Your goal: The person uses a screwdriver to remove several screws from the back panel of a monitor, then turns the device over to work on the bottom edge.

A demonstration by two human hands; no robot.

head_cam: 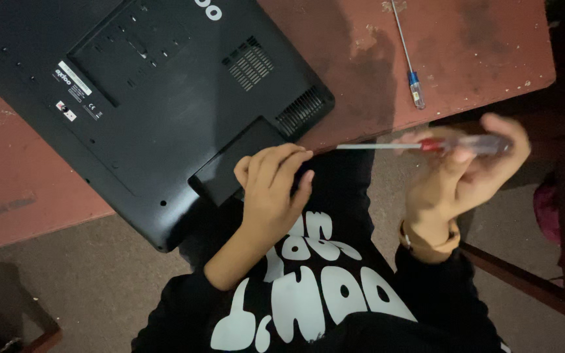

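Head view: my right hand (pixel 456 173) grips a red-handled screwdriver (pixel 426 145) while my left hand (pixel 273 186) curls its fingers on the upturned black laptop (pixel 145 98), holding nothing.

Wearing a black top with bold white print.

Showing a black long-sleeved garment, both sleeves pushed up toward the elbows and leaving the forearms bare. Carrying large, rounded, bubble-style white lettering across the chest, filling most of the fabric in view. Sporting a thin bracelet at the wrist of the right hand (pixel 456 176), pale with a small metallic part at one side. Leaving the left hand (pixel 271 189) bare, without rings, bands or gloves. Keeping fingernails short and unpainted.
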